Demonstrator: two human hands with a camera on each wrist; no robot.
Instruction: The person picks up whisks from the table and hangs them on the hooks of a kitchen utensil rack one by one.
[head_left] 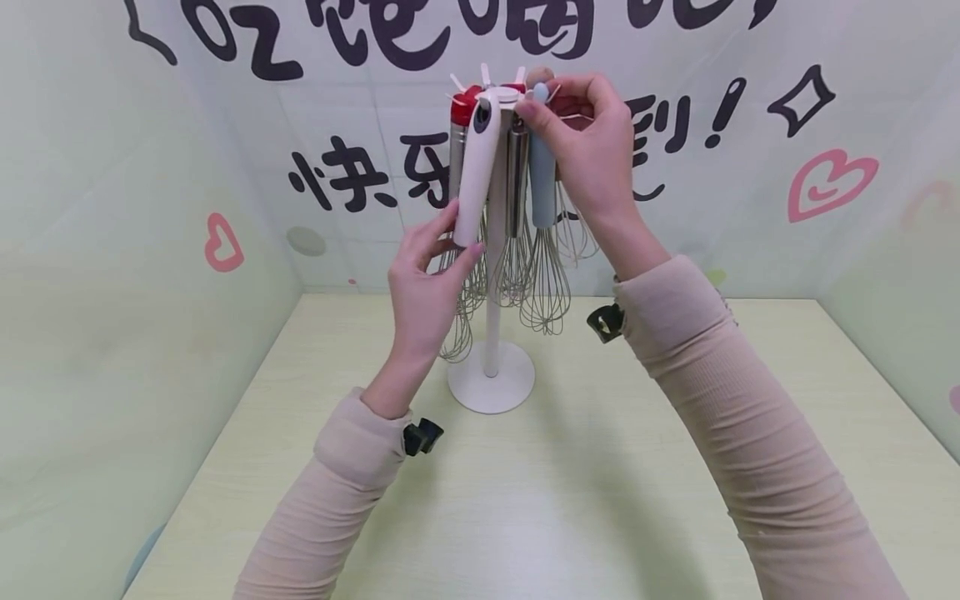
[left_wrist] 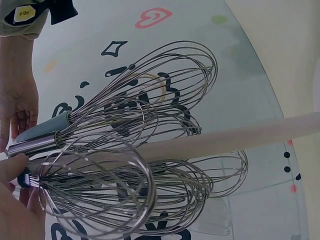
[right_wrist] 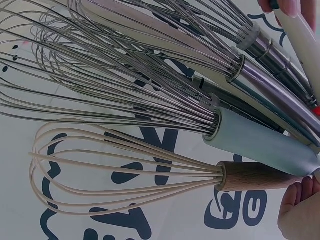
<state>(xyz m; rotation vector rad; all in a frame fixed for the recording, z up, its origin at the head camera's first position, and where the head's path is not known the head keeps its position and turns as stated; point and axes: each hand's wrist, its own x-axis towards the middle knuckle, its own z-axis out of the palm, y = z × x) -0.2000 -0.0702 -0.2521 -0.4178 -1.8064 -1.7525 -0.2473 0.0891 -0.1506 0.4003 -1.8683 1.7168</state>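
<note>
A white whisk stand point(head_left: 492, 312) holds several whisks hanging by their handles from the hooks round its top. My left hand point(head_left: 425, 287) pinches the lower end of a white-handled whisk point(head_left: 478, 175), which leans slightly at the front; its dark collar and wire loops point(left_wrist: 95, 185) show in the left wrist view. High on the right side, my right hand point(head_left: 596, 137) grips the stand's top edge, the thumb crossing in front of a blue-handled whisk point(head_left: 543, 179). Its curled fingers are near the end of a wooden-handled whisk point(right_wrist: 255, 175). What the fingertips touch behind is partly hidden.
A steel-handled whisk point(head_left: 517, 179) and a red-topped, steel-handled whisk point(head_left: 460, 125) hang on the same stand. The round base rests on a pale wooden table point(head_left: 495, 508). Behind it hangs a printed backdrop point(head_left: 712, 242) with dark lettering.
</note>
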